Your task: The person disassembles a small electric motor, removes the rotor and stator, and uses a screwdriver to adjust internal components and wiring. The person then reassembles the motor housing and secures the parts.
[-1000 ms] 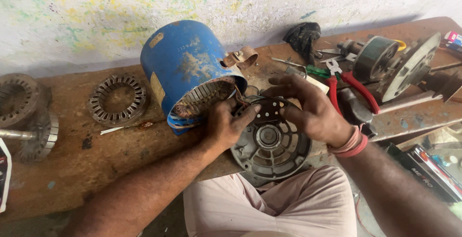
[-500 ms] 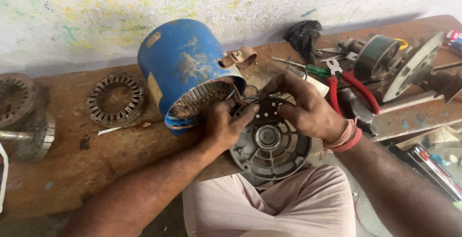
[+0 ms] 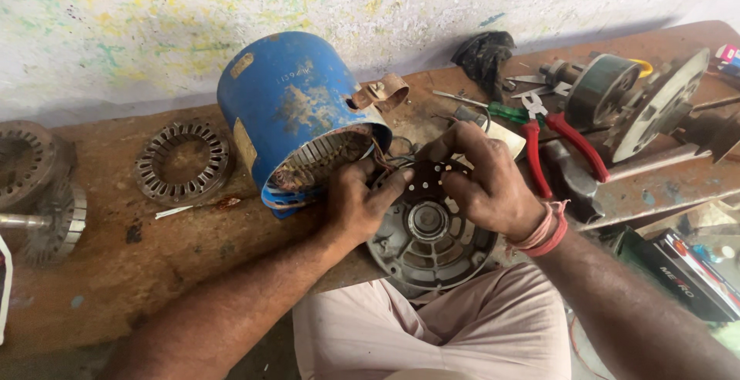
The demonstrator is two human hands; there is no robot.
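Centre of frame, on worn brown wooden bench (image 3: pixel 154 257): both hands work small dark round terminal plate (image 3: pixel 433 179) above grey ribbed cast-metal end cover (image 3: pixel 428 245). Left hand (image 3: pixel 356 204) curled, thumb and fingers pinching plate's left edge. Right hand (image 3: pixel 482 179) pinching its right side from above. Step looks like wiring leads onto plate; next move likely needs fine fingertip grip. Blue dented cylindrical motor housing (image 3: pixel 297 114) lies tilted, centre-left. Red-handled pliers (image 3: pixel 551 137) right.

Red-handled pliers (image 3: pixel 566 145) near green screwdriver (image 3: pixel 493 110) on workbench (image 3: pixel 139 272)

Blue motor housing (image 3: pixel 297 110), red-handled pliers (image 3: pixel 559 145).
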